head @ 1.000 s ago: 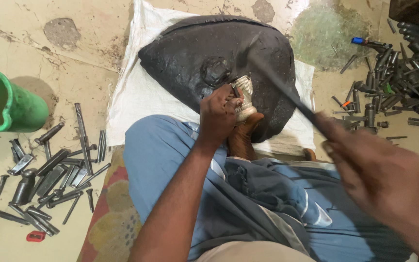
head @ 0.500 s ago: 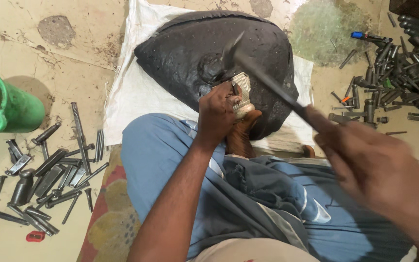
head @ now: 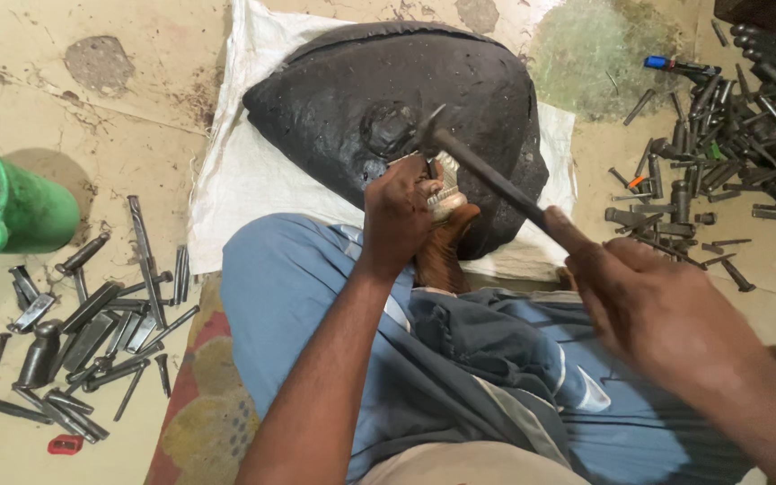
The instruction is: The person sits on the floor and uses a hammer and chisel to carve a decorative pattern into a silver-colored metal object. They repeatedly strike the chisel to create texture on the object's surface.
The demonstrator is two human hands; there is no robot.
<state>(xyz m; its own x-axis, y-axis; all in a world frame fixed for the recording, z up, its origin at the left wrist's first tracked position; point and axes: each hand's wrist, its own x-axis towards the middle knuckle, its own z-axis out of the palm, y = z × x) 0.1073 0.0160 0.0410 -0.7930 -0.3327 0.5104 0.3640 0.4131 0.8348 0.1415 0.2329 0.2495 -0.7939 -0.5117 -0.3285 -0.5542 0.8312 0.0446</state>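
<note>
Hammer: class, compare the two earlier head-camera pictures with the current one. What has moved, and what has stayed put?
The hammer in the right hand swung down and left, from raised over the dark block's right side until its head meets the top of the punch. The left hand kept gripping the punch on the silvery workpiece. The dark block, green bucket and loose tools did not move.

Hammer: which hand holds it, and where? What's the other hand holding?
The right hand grips the hammer at its handle's end. The left hand pinches a small punch by its shaft.
</note>
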